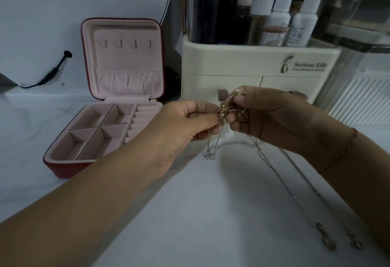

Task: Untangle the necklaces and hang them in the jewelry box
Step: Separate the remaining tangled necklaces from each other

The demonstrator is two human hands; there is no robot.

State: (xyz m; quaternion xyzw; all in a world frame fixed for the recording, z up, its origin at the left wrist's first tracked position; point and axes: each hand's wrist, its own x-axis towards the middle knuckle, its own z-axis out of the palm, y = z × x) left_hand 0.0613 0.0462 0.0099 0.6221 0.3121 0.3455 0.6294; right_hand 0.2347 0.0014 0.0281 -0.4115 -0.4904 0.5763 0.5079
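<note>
Pinching the knot of necklaces [226, 106] from both sides, the fingers [207, 120] of the left hand [185, 125] and of the right hand [266, 114] are curled tight on the gold clump, which is held up just above the counter [211, 214]. From it, thin chains [280, 180] trail down and to the right along the counter, and a small silver pendant [209, 157] dangles below the left hand. To do this step well, I would loosen rather than pull: ease one strand out at a time, keep the trailing ends slack, and lay the clump flat if it tightens. The jewelry box [69, 168] lies open to the left, well apart, its four lid hooks [127, 44] bare, so nothing is hung yet.
</note>
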